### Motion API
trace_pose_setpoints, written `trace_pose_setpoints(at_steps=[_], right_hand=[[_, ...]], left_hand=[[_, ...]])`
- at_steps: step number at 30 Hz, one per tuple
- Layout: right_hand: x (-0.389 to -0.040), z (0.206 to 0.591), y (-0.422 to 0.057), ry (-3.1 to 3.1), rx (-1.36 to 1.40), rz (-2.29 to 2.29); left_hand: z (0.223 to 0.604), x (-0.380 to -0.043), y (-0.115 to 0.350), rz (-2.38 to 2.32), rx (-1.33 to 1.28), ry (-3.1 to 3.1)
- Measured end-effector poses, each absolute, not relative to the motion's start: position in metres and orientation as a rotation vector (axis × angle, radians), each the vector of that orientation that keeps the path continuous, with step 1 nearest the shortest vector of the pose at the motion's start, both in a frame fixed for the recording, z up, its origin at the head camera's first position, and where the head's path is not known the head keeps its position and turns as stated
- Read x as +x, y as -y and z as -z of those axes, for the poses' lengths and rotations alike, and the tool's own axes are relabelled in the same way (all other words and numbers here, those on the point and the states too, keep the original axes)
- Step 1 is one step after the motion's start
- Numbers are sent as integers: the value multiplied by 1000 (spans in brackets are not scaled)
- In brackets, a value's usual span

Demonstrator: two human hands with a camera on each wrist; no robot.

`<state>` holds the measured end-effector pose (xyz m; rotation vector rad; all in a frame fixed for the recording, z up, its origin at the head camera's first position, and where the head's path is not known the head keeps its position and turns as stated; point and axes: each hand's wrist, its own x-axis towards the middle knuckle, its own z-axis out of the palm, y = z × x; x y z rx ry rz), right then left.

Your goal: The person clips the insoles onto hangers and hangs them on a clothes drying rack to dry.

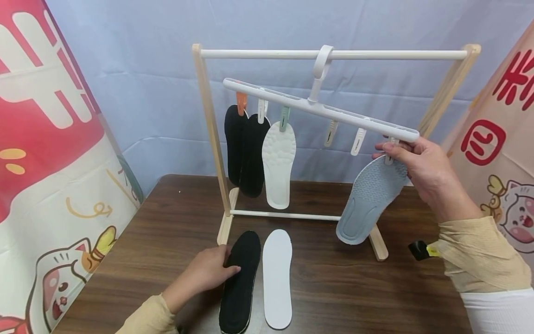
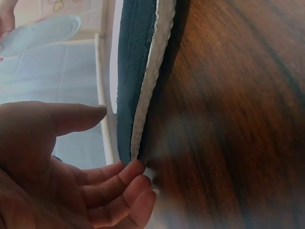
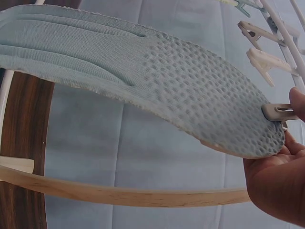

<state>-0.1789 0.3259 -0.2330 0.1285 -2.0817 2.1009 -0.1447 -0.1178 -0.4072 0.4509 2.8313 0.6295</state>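
At the right end of the white clip hanger (image 1: 304, 104), my right hand (image 1: 431, 169) pinches a clip (image 3: 279, 112). A grey-blue insole (image 1: 371, 199) hangs from that clip, its dimpled end up. My left hand (image 1: 208, 269) is beside a black insole (image 1: 239, 283) on the table; its fingertips touch the edge and its thumb is raised over the insole. In the left wrist view the black insole (image 2: 136, 71) shows a pale, bumpy underside. To its right lies a white insole (image 1: 277, 278). Two black insoles (image 1: 253, 157) and a white bumpy insole (image 1: 278, 162) hang from clips on the left.
The hanger tilts down to the right, hooked on the top bar (image 1: 258, 54) of a wooden-ended rack. Two clips (image 1: 359, 141) hold nothing. A black object with a yellow part (image 1: 419, 250) is by my right sleeve. Printed cloths (image 1: 46, 153) flank the brown table (image 1: 167, 208).
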Motion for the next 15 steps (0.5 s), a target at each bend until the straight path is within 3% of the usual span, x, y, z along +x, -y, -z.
trace_pose_setpoints(at_steps=[15], right_hand=[[-178, 233, -328, 2107, 124, -2080]], left_hand=[[416, -144, 117, -441, 446, -2797]])
